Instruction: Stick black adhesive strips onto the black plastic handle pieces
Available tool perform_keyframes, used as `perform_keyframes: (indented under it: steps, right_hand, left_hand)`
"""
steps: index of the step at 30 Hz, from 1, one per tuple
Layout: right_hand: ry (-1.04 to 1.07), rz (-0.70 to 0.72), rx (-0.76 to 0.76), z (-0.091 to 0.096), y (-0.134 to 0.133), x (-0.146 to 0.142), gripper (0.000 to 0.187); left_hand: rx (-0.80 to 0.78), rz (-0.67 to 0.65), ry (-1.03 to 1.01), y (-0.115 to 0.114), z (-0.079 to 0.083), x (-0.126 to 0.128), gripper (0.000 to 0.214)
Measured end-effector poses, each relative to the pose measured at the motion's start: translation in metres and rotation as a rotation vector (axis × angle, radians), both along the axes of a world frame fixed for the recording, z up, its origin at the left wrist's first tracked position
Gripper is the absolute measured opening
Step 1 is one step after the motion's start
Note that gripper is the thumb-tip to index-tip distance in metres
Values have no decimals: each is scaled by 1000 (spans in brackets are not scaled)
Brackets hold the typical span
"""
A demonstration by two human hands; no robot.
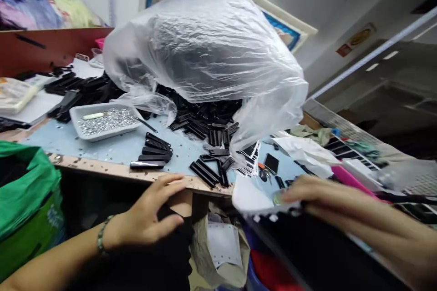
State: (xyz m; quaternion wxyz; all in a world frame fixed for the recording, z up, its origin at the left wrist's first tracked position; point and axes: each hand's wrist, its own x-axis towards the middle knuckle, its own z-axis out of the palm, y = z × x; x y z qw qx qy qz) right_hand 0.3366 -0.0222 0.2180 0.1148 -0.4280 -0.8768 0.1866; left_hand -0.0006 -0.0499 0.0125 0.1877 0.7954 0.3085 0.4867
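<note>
My left hand (146,207) rests with its fingers spread on the chipped front edge of the workbench (119,170), touching nothing else I can make out. A row of black plastic comb-like clips (153,152) lies just beyond it on the blue-grey bench top. My right hand (327,200) reaches across from the right, over a white card (249,195) and a dark, fabric-like mass (317,245). Its fingers lie close together at the card's far end, where a small shiny item (278,198) shows. Whether it grips anything is hidden.
A large clear plastic bag (205,50) sits over a heap of black clips (205,118). A white tray of silver rhinestones (105,120) stands left of it. A green bag (27,191) hangs at lower left, and keys (264,173) lie near a pink strip (351,182).
</note>
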Motion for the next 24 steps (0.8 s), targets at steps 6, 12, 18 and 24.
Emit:
perform_keyframes:
  steps: [6,12,18,24]
  right_hand:
    - [-29,510,-379,-79,10,-124,17]
    - [235,293,242,-145,35,-173,18]
    - [385,345,563,-185,13,-202,26]
    - [627,230,202,-225,0,-220,28]
  left_hand:
    - [-504,-328,-72,-15,13,14,47]
    - [-793,-55,-505,-8,-22,-25,32]
    - [-627,148,-443,-18,-26,-50,28]
    - [-380,193,-63,-30,-21,-63,19]
